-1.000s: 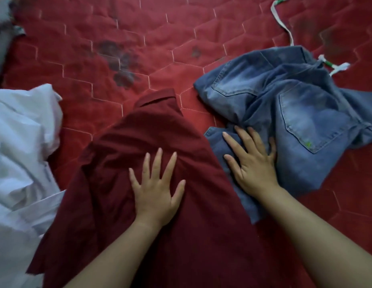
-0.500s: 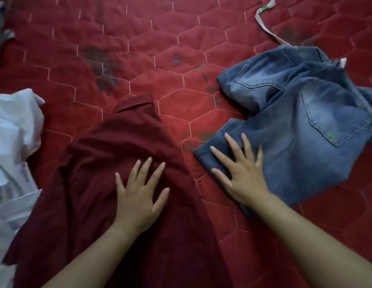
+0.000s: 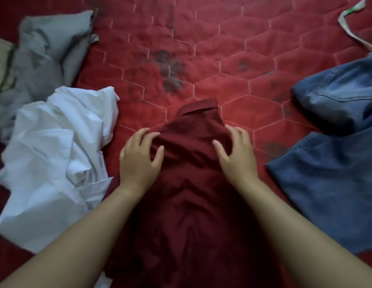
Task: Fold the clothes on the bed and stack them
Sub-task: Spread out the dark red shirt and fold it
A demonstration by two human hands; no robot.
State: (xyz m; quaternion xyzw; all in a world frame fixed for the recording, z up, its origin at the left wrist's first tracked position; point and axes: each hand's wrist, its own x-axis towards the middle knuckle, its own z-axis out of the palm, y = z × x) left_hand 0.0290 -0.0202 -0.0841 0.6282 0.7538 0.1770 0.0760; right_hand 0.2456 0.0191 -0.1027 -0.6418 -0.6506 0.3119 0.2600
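A dark red collared shirt (image 3: 189, 204) lies in the middle of the bed, collar pointing away from me. My left hand (image 3: 139, 156) is on its left shoulder and my right hand (image 3: 237, 152) on its right shoulder. Both have bent fingers and thumbs gathering the fabric. Blue jeans (image 3: 337, 167) lie crumpled to the right, apart from the shirt. A crumpled white shirt (image 3: 52, 154) lies to the left, its edge next to my left forearm. Behind it sits a grey garment (image 3: 45, 53).
The bed has a red quilted cover (image 3: 233, 59) with hexagon stitching and dark stains near the middle. A white strap with green marks (image 3: 349, 28) lies at the far right. A beige cushion edge (image 3: 0, 65) shows at the far left.
My right hand left the jeans and came onto the red shirt. My left hand slid up from the shirt's middle to its shoulder. Both went from flat to bent fingers. The view shifted left.
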